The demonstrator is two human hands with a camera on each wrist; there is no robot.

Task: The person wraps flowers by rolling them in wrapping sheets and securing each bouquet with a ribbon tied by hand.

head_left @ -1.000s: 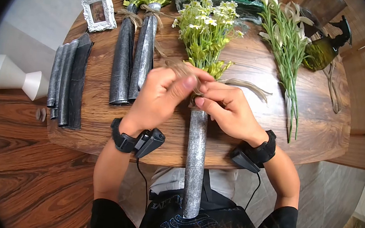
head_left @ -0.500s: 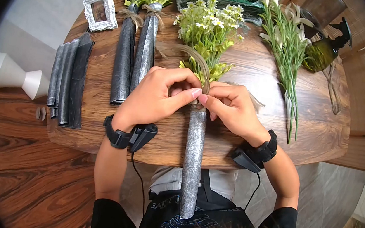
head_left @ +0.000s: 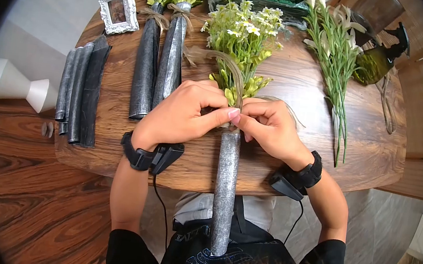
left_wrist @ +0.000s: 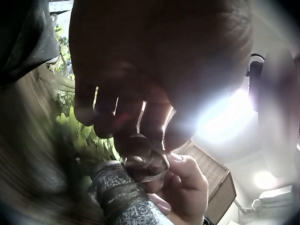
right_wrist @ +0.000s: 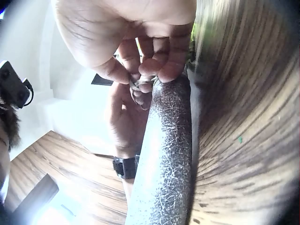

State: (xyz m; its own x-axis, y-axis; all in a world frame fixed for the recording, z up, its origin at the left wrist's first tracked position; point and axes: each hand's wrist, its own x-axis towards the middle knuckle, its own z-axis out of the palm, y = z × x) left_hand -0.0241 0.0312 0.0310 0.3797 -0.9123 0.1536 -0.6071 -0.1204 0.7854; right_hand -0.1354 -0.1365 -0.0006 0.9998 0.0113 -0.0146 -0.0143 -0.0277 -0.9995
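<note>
Thumbs meet at the neck of the grey roll

The grey roll (head_left: pixel 224 191) lies straight between my two sets of fingers, its neck right under my thumb tips. Its long axis runs from the white flowers (head_left: pixel 245 30), over the surface (head_left: pixel 128 161), past the near edge and towards my body, with the lower end in front of my black shirt (head_left: pixel 254 258). The tan ribbon (head_left: pixel 237 80) goes crosswise to that axis: the left wrist view shows it wound round the neck, with a small loop standing off beside the roll.

My left fingers (head_left: pixel 210 98) come in from the left and my right fingers (head_left: pixel 262 108) from the right. Neither hand looks clearly nearer; the thumb tips touch, or almost touch, over the axis. Both are closed to a pinch on the ribbon at the neck, with hardly any gap between thumb and forefinger. Exactly which strand each one holds, I cannot tell.

Against the frame from a second ago, my left thumb lies lower and flatter, level with the right one, where it was raised above the neck. The ribbon's long tail now arches up in front of the leaves and away to the left, and less of the other tail shows beyond my right fingers. The roll lies almost as it did.
</note>
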